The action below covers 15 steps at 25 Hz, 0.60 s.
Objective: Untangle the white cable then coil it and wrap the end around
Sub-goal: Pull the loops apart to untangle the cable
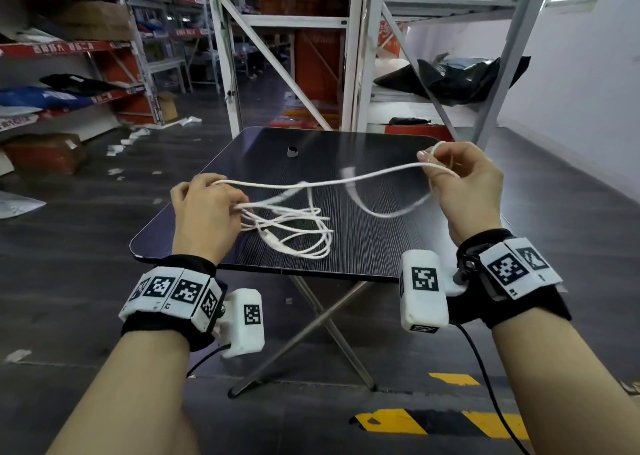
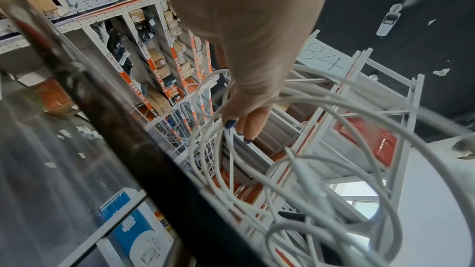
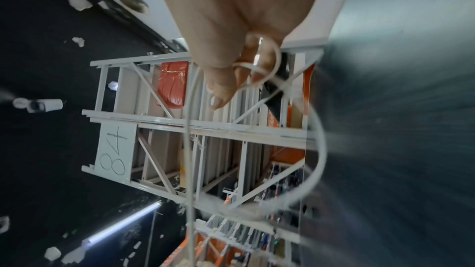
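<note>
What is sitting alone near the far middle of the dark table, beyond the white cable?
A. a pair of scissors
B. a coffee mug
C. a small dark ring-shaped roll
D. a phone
C: the head view shows a small dark ring-shaped roll standing by itself on the table, apart from the white cable and both hands.

Your left hand [image 1: 202,209] grips cable [image 1: 294,226] loops above the table [image 1: 363,247]; right hand [image 1: 464,184] pinches one strand.
</note>
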Each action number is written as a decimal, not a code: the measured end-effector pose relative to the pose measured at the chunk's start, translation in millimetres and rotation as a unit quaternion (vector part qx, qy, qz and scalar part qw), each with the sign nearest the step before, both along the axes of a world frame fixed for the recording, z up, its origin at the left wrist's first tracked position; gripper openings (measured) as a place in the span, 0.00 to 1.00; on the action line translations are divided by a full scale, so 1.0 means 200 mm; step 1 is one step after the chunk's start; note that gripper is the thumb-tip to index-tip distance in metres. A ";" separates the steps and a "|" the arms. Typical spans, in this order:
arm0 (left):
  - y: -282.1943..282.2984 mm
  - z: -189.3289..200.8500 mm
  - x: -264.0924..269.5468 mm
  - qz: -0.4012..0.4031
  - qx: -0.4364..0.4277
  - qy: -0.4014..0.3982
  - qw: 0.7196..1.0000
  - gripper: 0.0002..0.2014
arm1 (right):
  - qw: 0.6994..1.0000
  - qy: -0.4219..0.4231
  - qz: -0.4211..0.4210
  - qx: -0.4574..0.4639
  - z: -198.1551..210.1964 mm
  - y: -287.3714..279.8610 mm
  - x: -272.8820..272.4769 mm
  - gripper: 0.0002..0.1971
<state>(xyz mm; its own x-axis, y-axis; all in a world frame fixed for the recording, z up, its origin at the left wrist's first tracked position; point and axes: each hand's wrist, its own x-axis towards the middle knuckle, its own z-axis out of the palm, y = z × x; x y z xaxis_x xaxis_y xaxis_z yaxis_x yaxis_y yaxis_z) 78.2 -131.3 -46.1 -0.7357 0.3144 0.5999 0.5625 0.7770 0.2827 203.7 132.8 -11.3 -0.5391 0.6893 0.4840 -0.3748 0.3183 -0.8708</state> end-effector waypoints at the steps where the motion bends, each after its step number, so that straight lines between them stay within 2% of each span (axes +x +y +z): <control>1: -0.01 0.00 -0.01 0.002 0.004 0.006 1.000 0.13 | 1.000 -0.008 -0.021 0.018 -0.01 0.02 0.01 0.12; 5: -0.01 0.00 -0.02 -0.042 0.045 -0.014 0.998 0.12 | 0.997 -0.069 -0.023 -0.003 -0.05 0.06 -0.01 0.10; 7: 0.01 0.02 0.00 -0.062 0.074 -0.040 0.995 0.13 | 0.990 -0.136 -0.032 -0.016 -0.09 0.07 -0.03 0.06; 9: 0.01 0.02 0.00 -0.073 0.077 -0.051 0.993 0.14 | 0.973 -0.224 -0.049 -0.005 -0.12 0.09 -0.04 0.17; 11: 0.00 0.02 -0.01 -0.077 0.070 -0.054 0.993 0.14 | 0.963 -0.269 -0.031 0.001 -0.11 0.08 -0.04 0.26; 12: 0.00 0.02 -0.01 -0.074 0.064 -0.053 0.994 0.15 | 0.963 -0.268 -0.010 0.008 -0.10 0.07 -0.04 0.25; 15: 0.00 0.01 -0.02 -0.056 0.047 -0.057 0.996 0.15 | 0.961 -0.263 0.064 0.062 -0.05 0.01 -0.02 0.14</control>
